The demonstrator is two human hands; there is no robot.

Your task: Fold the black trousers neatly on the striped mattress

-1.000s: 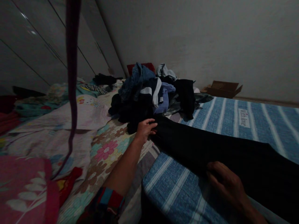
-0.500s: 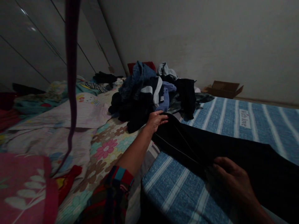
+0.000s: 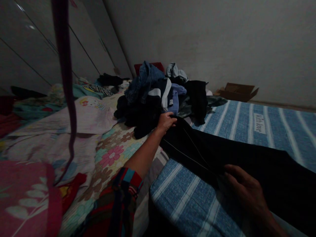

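Note:
Black trousers [image 3: 237, 154] with thin pale piping lie stretched across the blue striped bedding [image 3: 182, 187]. My left hand [image 3: 167, 122] is closed on their far left end, beside the heap of clothes. Nearer me, my right hand [image 3: 247, 184] pinches the fabric along the near edge. Between the two hands the cloth makes a loose fold with the piping showing. The lower right part of the trousers is very dark, and its outline is hard to make out.
A heap of clothes [image 3: 148, 95], with denim on top, sits beyond my left hand. Flowered bedding [image 3: 116, 156] and a pink cloth [image 3: 27, 197] lie at left. An open cardboard box [image 3: 238, 92] stands by the wall. A dark purple strap [image 3: 65, 65] hangs close in front.
Both hands keep their hold on the trousers, almost in the same place. The view has shifted slightly, and the hanging strap has swung a little to the left.

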